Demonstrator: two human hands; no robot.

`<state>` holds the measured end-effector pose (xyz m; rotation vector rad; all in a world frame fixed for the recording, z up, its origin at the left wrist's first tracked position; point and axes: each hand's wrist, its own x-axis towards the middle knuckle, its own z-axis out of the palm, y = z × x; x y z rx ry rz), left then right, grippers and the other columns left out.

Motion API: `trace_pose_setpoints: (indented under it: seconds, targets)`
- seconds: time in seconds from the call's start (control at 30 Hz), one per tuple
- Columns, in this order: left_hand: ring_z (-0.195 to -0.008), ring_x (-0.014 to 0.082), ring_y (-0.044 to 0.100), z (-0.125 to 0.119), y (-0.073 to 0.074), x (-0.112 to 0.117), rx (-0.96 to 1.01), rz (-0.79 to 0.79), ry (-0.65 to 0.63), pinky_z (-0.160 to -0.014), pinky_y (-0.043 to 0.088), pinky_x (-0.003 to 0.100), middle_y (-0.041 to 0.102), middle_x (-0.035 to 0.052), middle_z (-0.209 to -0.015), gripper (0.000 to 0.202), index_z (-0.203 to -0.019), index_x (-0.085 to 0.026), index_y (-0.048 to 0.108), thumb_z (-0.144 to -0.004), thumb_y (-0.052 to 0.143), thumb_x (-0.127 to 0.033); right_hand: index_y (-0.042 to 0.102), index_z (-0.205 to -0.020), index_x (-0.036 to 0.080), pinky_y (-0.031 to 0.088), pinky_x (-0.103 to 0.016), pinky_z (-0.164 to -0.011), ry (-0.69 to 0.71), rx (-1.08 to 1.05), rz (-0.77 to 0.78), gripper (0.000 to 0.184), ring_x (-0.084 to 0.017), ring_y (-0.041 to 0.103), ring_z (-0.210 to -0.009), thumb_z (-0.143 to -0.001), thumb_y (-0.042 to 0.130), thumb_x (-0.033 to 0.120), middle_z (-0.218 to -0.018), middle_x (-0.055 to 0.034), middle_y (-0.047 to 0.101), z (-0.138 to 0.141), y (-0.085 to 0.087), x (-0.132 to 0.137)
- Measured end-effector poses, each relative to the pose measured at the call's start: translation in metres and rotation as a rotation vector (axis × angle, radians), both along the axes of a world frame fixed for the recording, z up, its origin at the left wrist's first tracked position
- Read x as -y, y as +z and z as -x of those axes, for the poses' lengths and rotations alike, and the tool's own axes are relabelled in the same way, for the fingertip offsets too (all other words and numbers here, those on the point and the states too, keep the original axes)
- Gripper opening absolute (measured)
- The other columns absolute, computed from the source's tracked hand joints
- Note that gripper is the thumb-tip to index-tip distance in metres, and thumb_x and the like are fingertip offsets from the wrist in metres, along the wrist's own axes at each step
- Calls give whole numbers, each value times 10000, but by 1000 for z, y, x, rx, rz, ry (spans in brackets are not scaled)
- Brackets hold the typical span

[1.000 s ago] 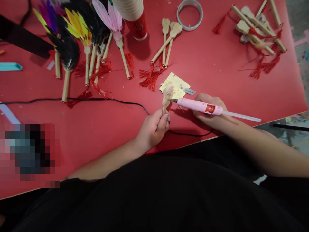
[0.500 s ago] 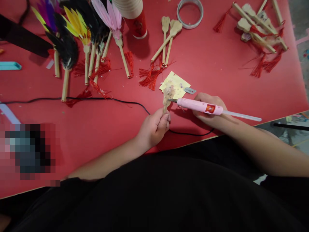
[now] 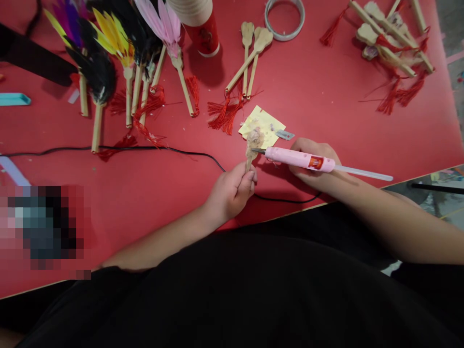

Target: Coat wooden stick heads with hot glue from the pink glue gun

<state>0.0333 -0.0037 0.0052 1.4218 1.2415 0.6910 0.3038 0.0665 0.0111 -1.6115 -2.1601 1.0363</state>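
Stick (image 3: 249,153) in your left hand (image 3: 232,193) stands nearly upright in the view, its long axis running from your fingers up and slightly right to a flat head coated with pale fuzzy matter. Your left hand is closed tight around its lower end, thumb and fingers pinching it just above the near table edge. Your right hand (image 3: 316,164) is wrapped around the pink glue gun (image 3: 300,160), which lies almost level, long axis left to right, metal tip pointing left and touching the stick's head, with a clear glue rod sticking out to the right. Compared with half a second ago, both hands, the stick and the gun sit in nearly the same spot; only the whole scene has slid a touch in the view.

Just behind the stick's head lies one yellow paper scrap (image 3: 263,126) with one small metal blade (image 3: 284,135) beside it. One black cord (image 3: 163,151) runs across the red table (image 3: 326,96) from the left edge to under your hands. Farther back, three bare wooden sticks (image 3: 250,58) with red tassels lie fanned together, heads pointing away from you. To the left, a cluster of feathered sticks (image 3: 119,53), about seven, though they overlap too much for a sure count, points its feathers away from you. At the far edge stand one red and white cup (image 3: 203,29) and one tape ring (image 3: 284,17), and at far right a pile of tasselled sticks (image 3: 393,41), too tangled to count.
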Motion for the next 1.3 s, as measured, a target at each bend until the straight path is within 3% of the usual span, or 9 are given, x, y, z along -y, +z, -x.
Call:
trace_pose_setpoints:
  seconds: [0.3,0.6,0.77,1.03,1.3]
  targets:
    - [-641,140,569,1,-4,-1,-20,-43,-32,-692,453,305,620,-51,-706,248,-1022,-257,566,-1245,477,-319,613,-868,284,383,-327,-589,-2,-66,-10,263,-193,621,-624,-998,689,500,-760,-31,711,4,-6,0]
    - [-509,112,451,0,-10,-1,219,107,-10,-584,417,293,524,-103,-634,364,-1036,-264,546,-1299,434,-490,738,-959,277,529,-343,-682,175,-244,-185,363,-213,764,-736,-1124,682,595,-877,-56,838,-12,-15,0]
    - [-495,106,432,-1,-12,0,244,119,11,-556,394,279,507,-109,-613,358,-1039,-262,545,-1296,451,-493,766,-951,297,535,-359,-655,143,-251,-208,384,-212,725,-672,-1129,692,629,-836,-45,812,-17,-15,0]
    - [-482,97,418,-1,-11,0,230,102,15,-541,392,268,494,-111,-608,362,-1021,-260,543,-1287,457,-490,737,-917,282,516,-348,-665,37,-23,-100,304,-235,748,-730,-1087,736,534,-843,-53,800,-8,-10,-3]
    - [-505,102,472,-1,-11,2,138,52,21,-571,413,284,550,-93,-634,346,-995,-262,546,-1281,466,-439,649,-883,277,452,-330,-651,-14,-81,-48,325,-191,651,-666,-1053,703,549,-812,-32,747,-3,-12,2]
